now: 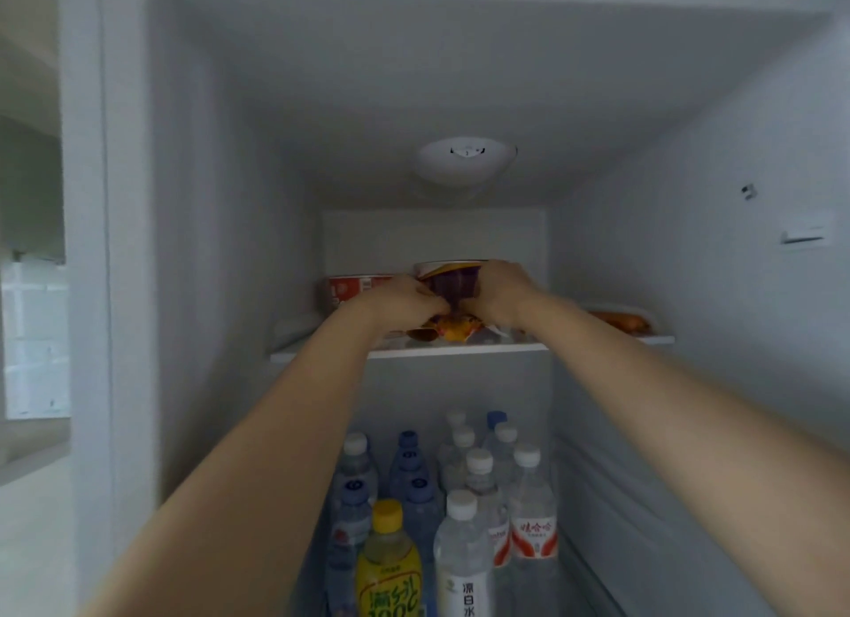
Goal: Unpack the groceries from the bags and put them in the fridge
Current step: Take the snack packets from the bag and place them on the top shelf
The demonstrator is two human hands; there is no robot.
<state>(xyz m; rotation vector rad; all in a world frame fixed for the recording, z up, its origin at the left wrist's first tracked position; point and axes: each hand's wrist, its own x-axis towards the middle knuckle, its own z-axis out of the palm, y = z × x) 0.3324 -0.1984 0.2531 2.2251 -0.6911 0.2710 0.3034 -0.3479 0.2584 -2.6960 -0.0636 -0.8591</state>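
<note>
- Both arms stretched forward and up into the open fridge (690,165), reaching the top shelf (460,352).
- Left hand (404,301) and right hand (499,294) set on either side of a purple bowl-shaped container (453,280) with a yellow-edged lid, on the top shelf near the middle.
- Left fingers curled round the container's lower left side; right fingers curled round its right side and over the rim. Fingertips mostly hidden behind the container; spread or pressed together, could not tell.
- Just below the hands, an orange-yellow wrapped packet (453,330) lying on the shelf front; touching the container or not, could not tell.
- Red-and-white tub (352,289) behind and left of the left hand, same shelf, close beside the purple container.
- Pale tray with something orange-brown on it (618,320) at the right end of the shelf, well apart from the hands.
- Round white fitting (464,160) on the fridge ceiling above.
- Lower compartment packed with upright bottles: clear water bottles with white caps (531,501), blue-capped bottles (408,467), one yellow bottle with a yellow cap (388,566) at the front.
- Small white bracket (802,237) on the right inner wall.
</note>
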